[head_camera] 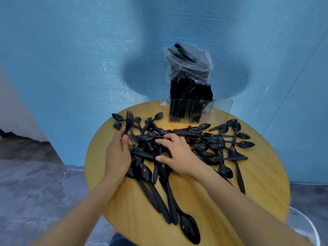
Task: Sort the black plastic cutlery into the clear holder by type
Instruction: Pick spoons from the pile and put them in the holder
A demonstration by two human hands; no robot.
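Cutlery pile (186, 144) spread across our round wooden table (257, 183), too tangled to count.

Our left hand (118, 153) grips one fork (128, 123) upright; our right hand (175, 155) rests spread-fingered on the pile. Behind stands one clear holder (198, 110): three compartments, two filled, the right one bare. One plastic bag (188, 63) sits behind it.

Round wooden table (257, 174) with cutlery pile (177, 148), clear holder (200, 110)

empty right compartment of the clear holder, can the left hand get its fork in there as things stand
Probably yes. The left hand already grips a fork upright, and the right compartment stands open-topped and empty; only the filled compartments lie beside the route.
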